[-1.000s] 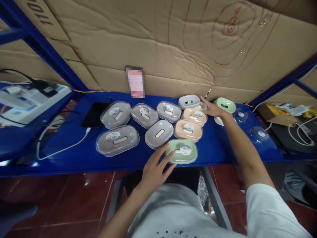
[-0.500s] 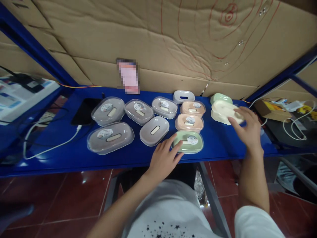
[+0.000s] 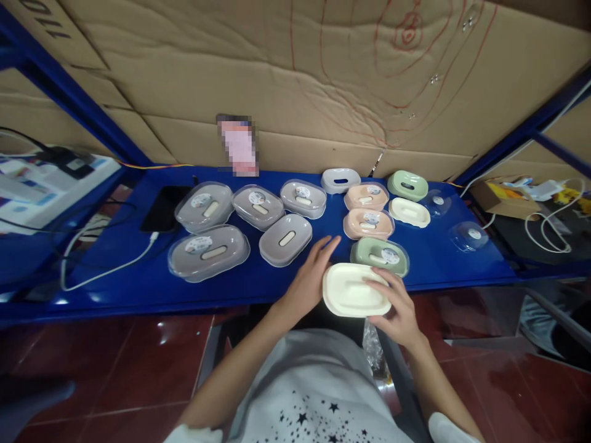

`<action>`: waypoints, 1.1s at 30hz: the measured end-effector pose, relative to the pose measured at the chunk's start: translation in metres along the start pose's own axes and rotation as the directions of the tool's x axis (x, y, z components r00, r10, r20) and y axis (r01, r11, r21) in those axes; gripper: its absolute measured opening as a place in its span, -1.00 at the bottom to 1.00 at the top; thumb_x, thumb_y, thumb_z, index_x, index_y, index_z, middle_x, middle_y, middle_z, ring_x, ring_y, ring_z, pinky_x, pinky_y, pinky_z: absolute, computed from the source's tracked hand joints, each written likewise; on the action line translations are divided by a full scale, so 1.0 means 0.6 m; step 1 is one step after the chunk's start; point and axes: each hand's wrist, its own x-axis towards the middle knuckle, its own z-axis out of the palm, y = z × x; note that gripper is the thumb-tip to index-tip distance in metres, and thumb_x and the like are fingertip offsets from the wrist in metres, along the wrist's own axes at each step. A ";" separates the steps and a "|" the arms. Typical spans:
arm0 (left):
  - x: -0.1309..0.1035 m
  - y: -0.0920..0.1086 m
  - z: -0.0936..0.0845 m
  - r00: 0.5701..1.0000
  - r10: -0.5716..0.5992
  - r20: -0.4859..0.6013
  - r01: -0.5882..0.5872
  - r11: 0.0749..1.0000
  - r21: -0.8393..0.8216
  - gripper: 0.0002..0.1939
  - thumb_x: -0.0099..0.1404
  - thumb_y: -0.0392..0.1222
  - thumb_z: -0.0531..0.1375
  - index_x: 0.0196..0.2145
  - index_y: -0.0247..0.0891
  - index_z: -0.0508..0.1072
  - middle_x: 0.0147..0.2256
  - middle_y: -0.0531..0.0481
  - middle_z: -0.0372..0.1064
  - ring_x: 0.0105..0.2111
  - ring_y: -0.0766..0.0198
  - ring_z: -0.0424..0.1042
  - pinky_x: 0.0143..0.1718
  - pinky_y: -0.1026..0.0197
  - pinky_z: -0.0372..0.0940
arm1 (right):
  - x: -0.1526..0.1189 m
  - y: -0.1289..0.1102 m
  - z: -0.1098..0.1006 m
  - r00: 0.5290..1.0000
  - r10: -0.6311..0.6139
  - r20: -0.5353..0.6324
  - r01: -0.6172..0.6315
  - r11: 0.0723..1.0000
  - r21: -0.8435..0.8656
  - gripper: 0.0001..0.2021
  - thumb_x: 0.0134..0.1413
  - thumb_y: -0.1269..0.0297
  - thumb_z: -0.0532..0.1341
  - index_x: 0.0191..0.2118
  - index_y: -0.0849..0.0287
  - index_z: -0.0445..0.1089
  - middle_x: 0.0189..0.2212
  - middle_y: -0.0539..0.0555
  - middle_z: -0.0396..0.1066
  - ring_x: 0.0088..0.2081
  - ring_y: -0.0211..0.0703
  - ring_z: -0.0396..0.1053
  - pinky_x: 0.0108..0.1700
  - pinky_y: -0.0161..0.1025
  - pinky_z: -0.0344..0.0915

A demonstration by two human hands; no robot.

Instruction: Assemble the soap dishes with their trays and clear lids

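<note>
A cream soap-dish tray (image 3: 354, 290) is held at the near edge of the blue tabletop (image 3: 138, 280), just below the middle of the frame. The right hand (image 3: 398, 311) is closed around its right end, fingers curled over the rim. The left hand (image 3: 310, 280) lies against its left end with the fingers spread and extended, steadying rather than clasping, as far as can be told. The tray overhangs the tabletop edge toward the person, and appears lifted rather than resting.

The step in hand is judged to be the bringing of a loose tray to the front for assembly. A matching part would be called for next, the clear lids (image 3: 468, 235) at the right of the frame being the nearest loose ones.

Directly behind the tray a lidded green dish (image 3: 379, 255) is set, nearly touching it, with two peach dishes (image 3: 368, 223) behind that. A grey dish (image 3: 285, 239) lies just left of the left hand. Little room is left ahead; bare blue surface is open at lower left and between the green dish and the clear lids. A phone (image 3: 165, 208) and white cable (image 3: 108, 267) occupy the left.
</note>
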 end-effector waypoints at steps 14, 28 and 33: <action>-0.114 -0.010 -0.052 0.979 0.189 0.075 -0.199 0.814 0.546 -0.72 0.55 -0.18 0.23 0.17 -0.18 0.51 0.24 -0.22 0.46 0.36 -0.10 0.36 0.31 -0.20 0.40 | 0.078 -0.021 0.045 0.953 0.046 0.299 0.098 0.888 -0.448 -0.46 0.56 -0.02 0.07 0.44 0.15 0.29 0.39 0.25 0.36 0.34 0.18 0.34 0.25 0.08 0.30; -0.098 -0.003 -0.054 0.990 0.143 0.015 -0.132 0.865 0.485 -0.64 0.54 -0.21 0.21 0.24 -0.14 0.47 0.20 -0.18 0.52 0.29 -0.06 0.43 0.25 -0.16 0.39 | 0.397 0.145 0.087 0.877 0.245 0.414 0.093 0.758 -0.646 -0.52 0.30 0.59 0.05 0.27 0.43 0.40 0.26 0.46 0.46 0.31 0.31 0.32 0.31 0.22 0.11; -0.101 -0.011 -0.061 0.990 0.136 -0.047 -0.110 0.927 0.359 -0.85 0.50 -0.26 0.24 -0.01 -0.13 0.55 0.19 -0.15 0.47 0.29 0.00 0.42 0.30 -0.14 0.39 | 0.413 0.139 0.088 0.900 0.232 0.369 0.062 0.769 -0.636 -0.72 0.44 0.36 0.10 0.07 0.36 0.47 0.04 0.42 0.57 0.10 0.26 0.47 0.32 0.19 0.11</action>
